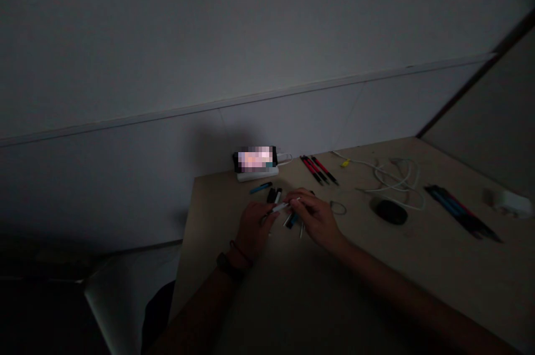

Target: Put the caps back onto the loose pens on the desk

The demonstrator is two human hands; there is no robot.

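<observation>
My left hand [254, 228] and my right hand [313, 219] meet over a light wooden desk [234, 232], both pinching a slim white pen [284, 205] from either end. Just beneath my hands lie several loose pen parts [292, 220], some white and some dark. Black pen pieces [273, 195] lie beyond my fingers, and a blue pen [261, 188] lies a little farther back. A small wire loop [337, 208] sits right of my right hand.
A lit phone [254, 159] rests on a white power bank [258, 173] at the back edge. Red-and-black pens [317, 170], a white cable [393, 182], a black mouse [390, 212], a bundle of dark pens [462, 211] and a white charger [512, 203] lie on the desk. A wall rises behind it.
</observation>
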